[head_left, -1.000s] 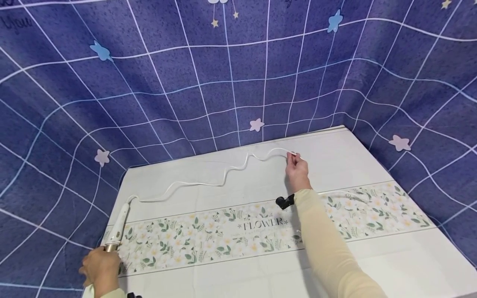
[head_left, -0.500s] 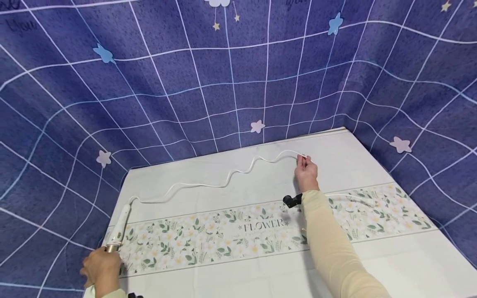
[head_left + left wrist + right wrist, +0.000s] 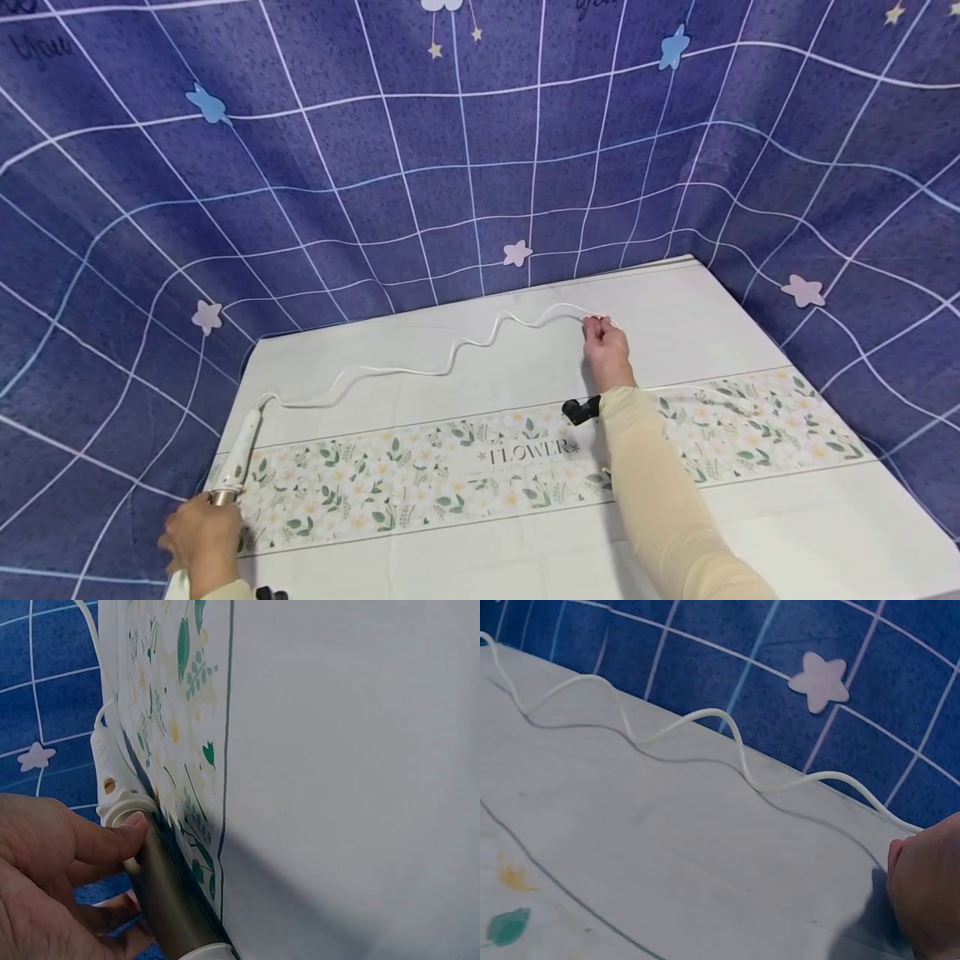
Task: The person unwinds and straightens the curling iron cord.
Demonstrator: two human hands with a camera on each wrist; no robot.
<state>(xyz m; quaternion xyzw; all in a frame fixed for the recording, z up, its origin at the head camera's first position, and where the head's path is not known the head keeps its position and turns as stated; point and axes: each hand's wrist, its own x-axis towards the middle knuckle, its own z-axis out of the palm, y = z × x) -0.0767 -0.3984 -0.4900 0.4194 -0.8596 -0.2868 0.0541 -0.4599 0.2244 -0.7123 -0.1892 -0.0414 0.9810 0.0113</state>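
Note:
A curling iron (image 3: 238,454) with a white handle and a gold barrel (image 3: 169,889) lies along the left edge of the table. My left hand (image 3: 202,536) holds it by the barrel, thumb across the top just below the handle in the left wrist view. From the handle's far end a wavy white cord (image 3: 408,371) runs to the right near the table's back. Over at the back right, my right hand (image 3: 607,354) pinches this cord between thumb and fingers. In the right wrist view the cord (image 3: 739,742) rises in waves partly off the surface; the fingertips are hidden there.
The white table cover (image 3: 420,567) carries a band of printed flowers. More white cord (image 3: 693,386) lies right of my right forearm, its far end hard to see against the print. A blue checked curtain (image 3: 495,192) with stars encloses the back and sides.
My right hand first moved right with the cord, drawing its waves flatter, then came back slightly left and nearer. The left hand and the curling iron have stayed put.

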